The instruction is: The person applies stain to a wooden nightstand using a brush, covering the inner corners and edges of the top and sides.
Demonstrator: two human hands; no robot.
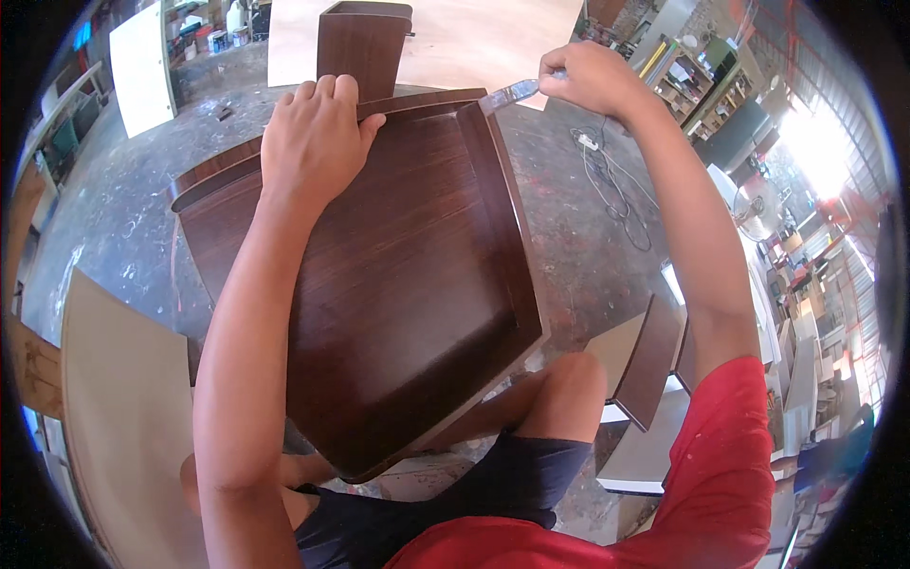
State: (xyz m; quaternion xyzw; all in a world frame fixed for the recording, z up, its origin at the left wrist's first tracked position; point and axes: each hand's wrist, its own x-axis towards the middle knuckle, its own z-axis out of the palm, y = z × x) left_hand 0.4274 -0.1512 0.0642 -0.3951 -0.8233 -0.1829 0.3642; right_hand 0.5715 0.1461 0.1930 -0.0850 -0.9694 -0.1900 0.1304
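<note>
A dark brown wooden panel piece (398, 275) with raised rims lies tilted over my lap. My left hand (311, 142) has its fingers curled over the far rim of it, thumb pointing right. My right hand (592, 81) grips a flat metal blade tool (509, 95), whose tip touches the panel's far right corner. Behind my left hand stands a dark brown wooden box-like piece (358, 47), in front of a pale plywood sheet (455, 43).
Pale boards lean at the left (123, 379) and lie at the right (630, 455). A white power strip with cords (588, 142) is on the stained floor (123, 237). A fan (756, 204), shelving (682, 81) and a partly visible person (834, 455) are at the right.
</note>
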